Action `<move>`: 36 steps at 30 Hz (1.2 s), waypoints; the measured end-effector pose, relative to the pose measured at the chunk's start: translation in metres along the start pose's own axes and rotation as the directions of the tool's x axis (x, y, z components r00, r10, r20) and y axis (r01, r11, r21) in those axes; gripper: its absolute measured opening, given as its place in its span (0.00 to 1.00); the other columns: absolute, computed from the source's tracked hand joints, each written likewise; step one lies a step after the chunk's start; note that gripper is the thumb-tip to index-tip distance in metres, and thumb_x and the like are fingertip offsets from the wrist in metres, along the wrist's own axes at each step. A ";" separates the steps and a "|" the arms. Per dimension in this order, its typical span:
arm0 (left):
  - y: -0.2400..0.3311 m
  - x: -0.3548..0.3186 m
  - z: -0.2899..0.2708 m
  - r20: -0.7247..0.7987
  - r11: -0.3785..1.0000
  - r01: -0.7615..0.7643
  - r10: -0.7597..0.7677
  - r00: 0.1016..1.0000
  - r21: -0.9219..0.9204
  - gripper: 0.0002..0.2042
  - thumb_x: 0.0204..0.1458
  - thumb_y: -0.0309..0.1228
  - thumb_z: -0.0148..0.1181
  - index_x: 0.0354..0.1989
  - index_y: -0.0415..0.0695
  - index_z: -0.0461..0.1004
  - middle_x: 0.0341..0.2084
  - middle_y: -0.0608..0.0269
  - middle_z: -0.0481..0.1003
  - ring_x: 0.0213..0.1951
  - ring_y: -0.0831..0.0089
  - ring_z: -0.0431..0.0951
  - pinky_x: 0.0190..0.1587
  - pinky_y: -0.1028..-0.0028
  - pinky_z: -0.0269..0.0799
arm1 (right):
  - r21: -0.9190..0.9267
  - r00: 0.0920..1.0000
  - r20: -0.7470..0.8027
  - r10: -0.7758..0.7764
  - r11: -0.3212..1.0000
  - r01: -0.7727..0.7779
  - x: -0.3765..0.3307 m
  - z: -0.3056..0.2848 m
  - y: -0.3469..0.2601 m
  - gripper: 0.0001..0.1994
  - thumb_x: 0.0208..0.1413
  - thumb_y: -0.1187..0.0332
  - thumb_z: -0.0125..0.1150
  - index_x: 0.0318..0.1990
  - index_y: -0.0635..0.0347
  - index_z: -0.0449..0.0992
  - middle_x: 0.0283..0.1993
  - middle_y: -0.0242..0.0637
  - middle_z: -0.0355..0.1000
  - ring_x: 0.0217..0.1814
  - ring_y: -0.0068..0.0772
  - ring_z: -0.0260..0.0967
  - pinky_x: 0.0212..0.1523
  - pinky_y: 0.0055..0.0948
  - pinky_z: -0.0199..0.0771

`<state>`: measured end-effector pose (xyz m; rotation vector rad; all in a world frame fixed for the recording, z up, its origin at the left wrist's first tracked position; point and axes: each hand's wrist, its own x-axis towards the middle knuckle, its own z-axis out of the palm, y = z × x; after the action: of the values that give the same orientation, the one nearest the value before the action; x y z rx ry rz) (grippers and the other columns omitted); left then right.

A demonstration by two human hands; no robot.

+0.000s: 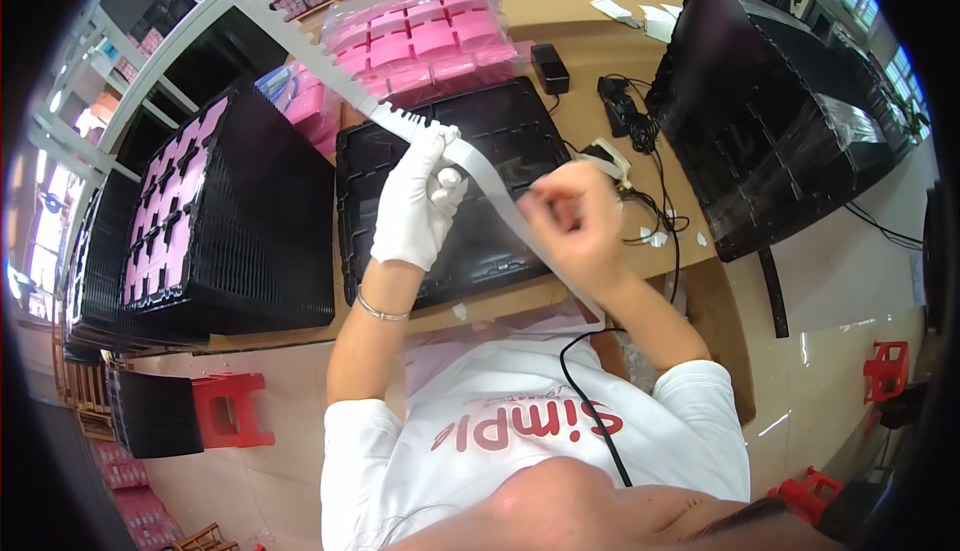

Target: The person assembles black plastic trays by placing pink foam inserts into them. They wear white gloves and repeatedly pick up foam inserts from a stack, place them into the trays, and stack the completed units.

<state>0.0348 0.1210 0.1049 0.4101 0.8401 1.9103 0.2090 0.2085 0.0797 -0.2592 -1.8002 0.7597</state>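
My left hand (415,201), in a white glove, is closed round a long white strip (490,186). Notches run along the strip's upper part, which reaches toward the far left; a smooth length curves down toward my body. My right hand (578,221) is bare and blurred. Its fingers are curled in beside the lower length of the strip, and whatever they pinch cannot be made out. Beneath both hands lies a black plastic tray (385,191) on the brown work table (600,51).
Tall stacks of black trays stand left (270,221) and right (770,121); pink pieces fill the left one's top. Behind lie bagged pink parts (420,36). A black box (550,69) and coiled cables (645,131) sit right of the tray. A red stool (235,409) stands lower left.
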 end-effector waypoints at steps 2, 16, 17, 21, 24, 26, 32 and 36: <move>-0.012 -0.010 -0.001 -0.019 0.999 -0.021 0.020 1.000 -0.025 0.09 0.60 0.34 0.57 0.42 0.42 0.75 0.30 0.71 0.74 0.24 0.88 0.69 0.24 0.87 0.67 | -0.006 0.990 0.048 -0.135 0.991 0.135 -0.018 0.016 -0.018 0.16 0.42 0.74 0.74 0.38 0.60 0.72 0.35 0.36 0.70 0.26 0.27 0.61 0.26 0.23 0.63; -0.050 -0.074 -0.012 -0.044 0.991 -0.113 0.110 0.993 -0.066 0.09 0.61 0.33 0.56 0.45 0.42 0.74 0.33 0.71 0.74 0.29 0.85 0.70 0.30 0.85 0.68 | 0.113 0.973 0.050 0.225 0.967 -0.229 -0.073 0.029 -0.049 0.06 0.48 0.80 0.65 0.33 0.62 0.76 0.29 0.30 0.70 0.23 0.17 0.59 0.22 0.20 0.57; -0.052 -0.076 -0.015 -0.056 0.990 -0.110 0.106 0.993 -0.087 0.09 0.61 0.32 0.55 0.45 0.41 0.74 0.33 0.71 0.75 0.29 0.85 0.70 0.30 0.86 0.69 | 0.099 0.980 0.057 0.191 0.976 -0.196 -0.073 0.022 -0.053 0.05 0.48 0.81 0.64 0.32 0.63 0.76 0.29 0.31 0.70 0.24 0.19 0.60 0.23 0.20 0.58; -0.033 -0.094 -0.049 0.058 0.953 -0.197 0.189 0.980 0.232 0.07 0.61 0.32 0.56 0.41 0.42 0.73 0.32 0.71 0.73 0.27 0.88 0.68 0.25 0.87 0.60 | 0.166 0.943 0.264 0.204 0.953 -0.252 -0.058 -0.028 -0.049 0.04 0.50 0.78 0.65 0.33 0.61 0.77 0.32 0.30 0.70 0.35 0.23 0.67 0.34 0.20 0.65; -0.010 -0.114 -0.067 0.017 0.836 -0.088 0.094 0.995 0.541 0.08 0.56 0.29 0.60 0.40 0.39 0.74 0.30 0.65 0.77 0.18 0.88 0.62 0.20 0.86 0.57 | 0.130 0.800 0.401 0.446 0.837 -0.532 -0.020 -0.064 -0.005 0.03 0.54 0.73 0.63 0.34 0.61 0.77 0.33 0.26 0.71 0.36 0.15 0.64 0.37 0.19 0.63; -0.005 -0.116 -0.080 0.054 0.761 -0.024 -0.015 0.998 0.648 0.09 0.54 0.26 0.61 0.42 0.39 0.74 0.32 0.61 0.79 0.21 0.87 0.67 0.22 0.86 0.60 | 0.040 0.692 0.490 0.530 0.780 -0.625 -0.004 -0.079 0.048 0.06 0.55 0.69 0.63 0.35 0.63 0.77 0.35 0.27 0.73 0.38 0.16 0.66 0.40 0.21 0.65; -0.011 -0.110 -0.081 0.004 0.668 0.078 -0.121 0.993 0.740 0.11 0.51 0.23 0.64 0.42 0.37 0.74 0.33 0.63 0.80 0.29 0.83 0.73 0.31 0.82 0.69 | -0.276 0.448 0.771 0.452 0.872 -0.405 0.021 -0.062 0.106 0.06 0.53 0.68 0.64 0.35 0.61 0.78 0.31 0.27 0.74 0.35 0.16 0.67 0.34 0.20 0.65; -0.017 -0.107 -0.075 -0.010 0.605 0.061 -0.087 0.996 0.794 0.12 0.50 0.23 0.65 0.42 0.35 0.74 0.34 0.62 0.80 0.37 0.77 0.78 0.43 0.79 0.73 | -0.453 0.461 0.754 0.468 0.879 -0.151 0.020 -0.041 0.107 0.07 0.47 0.69 0.67 0.28 0.62 0.77 0.24 0.32 0.73 0.27 0.23 0.69 0.29 0.25 0.67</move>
<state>0.0508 0.0031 0.0475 0.9195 1.6612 1.3365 0.2193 0.3166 0.0374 -0.5186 -2.9185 0.9328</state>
